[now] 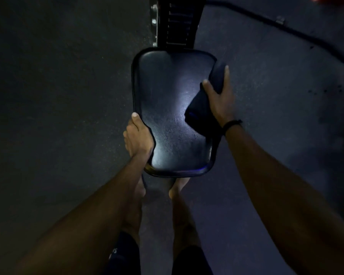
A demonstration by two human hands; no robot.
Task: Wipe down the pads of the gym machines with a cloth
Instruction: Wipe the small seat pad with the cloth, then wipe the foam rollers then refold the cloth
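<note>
Nearest, the left hand (139, 138) grips the near-left edge of the black seat pad (173, 114), whose long axis runs straight away toward the machine frame (175, 22), while the right hand (219, 96) clutches a dark cloth (202, 110) against its right side.

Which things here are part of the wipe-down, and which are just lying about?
In the job: seat pad; dark cloth; right hand gripping the cloth; left hand holding the pad's edge.
Lying about: black bar on the floor; red object.
</note>
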